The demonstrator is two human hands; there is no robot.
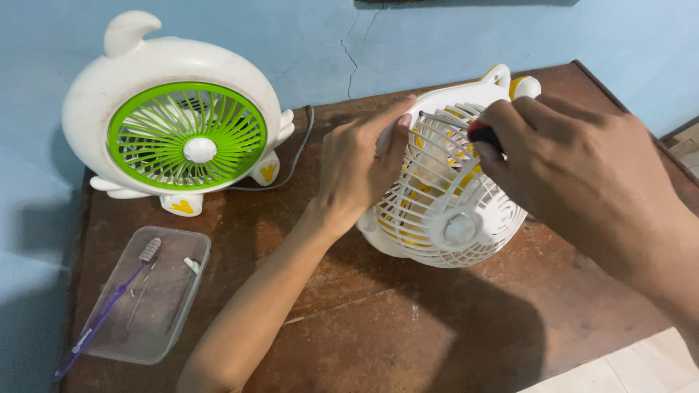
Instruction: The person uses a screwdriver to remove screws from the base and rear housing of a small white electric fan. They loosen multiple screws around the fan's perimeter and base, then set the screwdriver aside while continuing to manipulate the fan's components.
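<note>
A small white and yellow fan [444, 211] lies tilted on the brown wooden table [408, 327], its white grille facing up. My left hand [360, 164] grips the fan's upper left rim. My right hand [561, 156] holds a screwdriver [455, 125] with a red and black handle; its metal shaft points left across the grille, and the tip ends near my left fingertips at the rim.
A second white fan with a green grille [178, 131] stands upright at the back left, its grey cable [298, 156] trailing behind. A clear plastic tray [171, 320] at the front left holds a purple toothbrush [109, 306] and small screws. A blue wall rises behind.
</note>
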